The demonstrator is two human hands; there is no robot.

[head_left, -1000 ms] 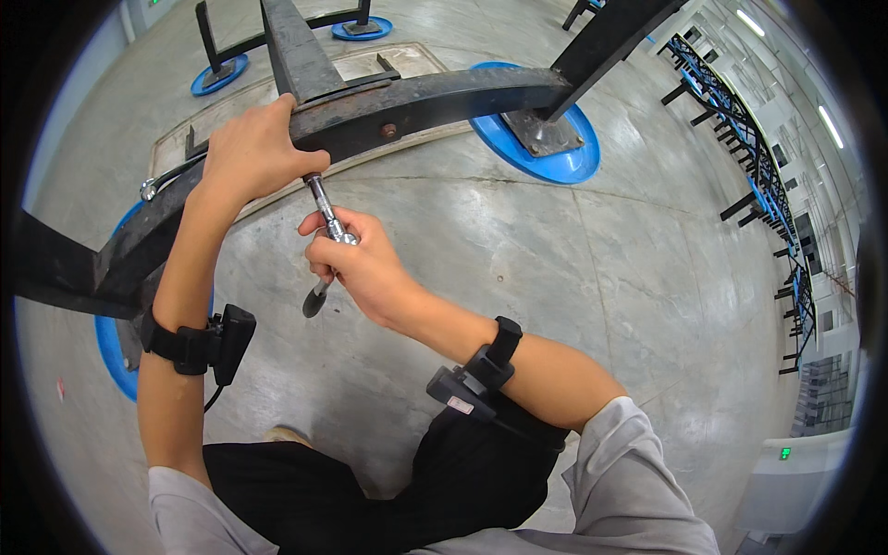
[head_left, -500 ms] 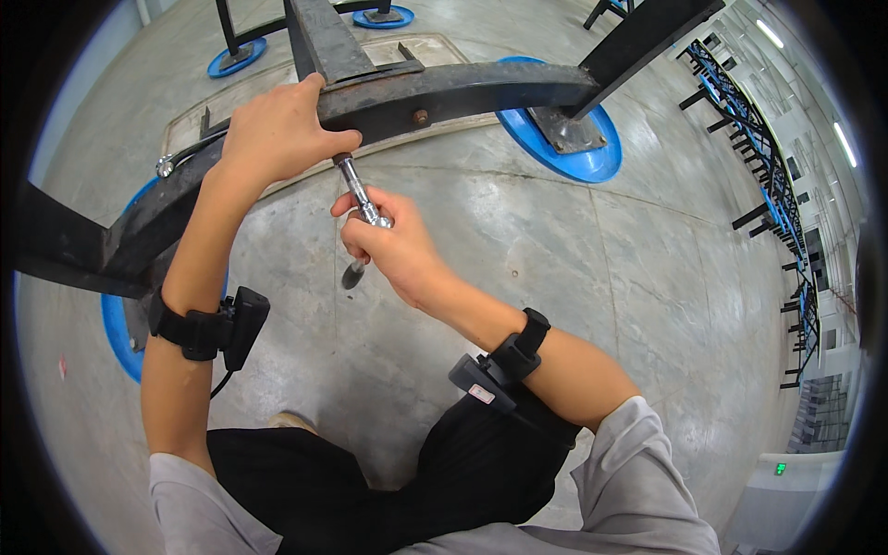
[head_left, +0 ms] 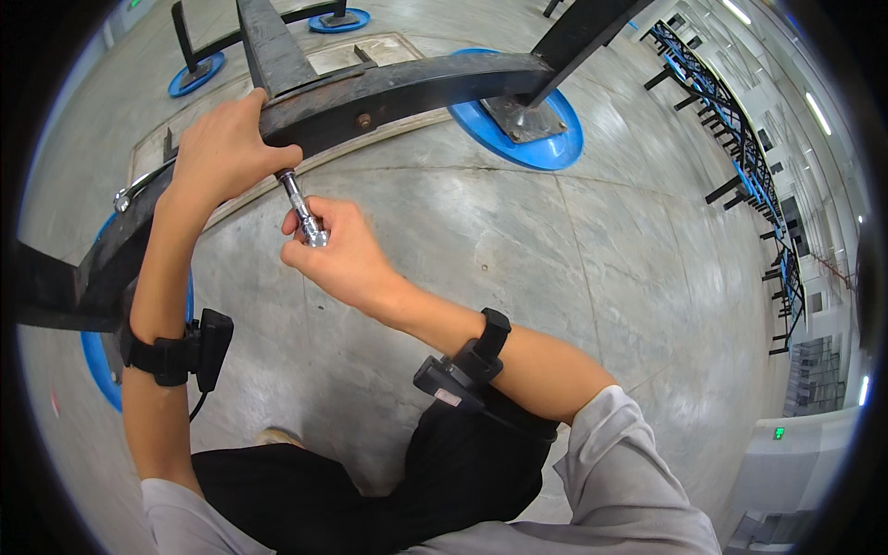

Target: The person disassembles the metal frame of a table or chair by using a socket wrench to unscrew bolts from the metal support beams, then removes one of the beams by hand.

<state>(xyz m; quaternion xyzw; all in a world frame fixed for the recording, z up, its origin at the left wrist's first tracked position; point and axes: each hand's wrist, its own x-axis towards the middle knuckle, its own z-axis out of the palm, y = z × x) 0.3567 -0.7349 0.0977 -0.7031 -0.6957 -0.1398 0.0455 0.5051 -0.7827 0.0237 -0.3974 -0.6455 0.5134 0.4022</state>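
A black metal beam [head_left: 407, 81] with worn paint runs across the upper part of the view. My left hand [head_left: 219, 153] is closed over it, fingers on the top and far side, thumb along the near face. Just under that thumb, a chrome socket ratchet [head_left: 294, 196] meets the beam; the fastener at its tip is hidden. My right hand [head_left: 335, 248] grips the ratchet around its head, and the handle is hidden behind the hand. On the beam's near face, right of my left hand, sits a rusty bolt head [head_left: 363, 121]. A chrome wrench [head_left: 129, 191] rests against the beam left of my left hand.
Black legs stand on blue round trays, one at the right [head_left: 560, 139] and others at the far left. A pale flat frame [head_left: 393, 46] lies on the grey concrete floor [head_left: 444, 240] beyond the beam. Rows of black frames [head_left: 731, 139] line the far right.
The whole view has shifted, so the beam and both hands appear farther left. My right hand has turned with the ratchet, whose handle showed below the hand before and is hidden now.
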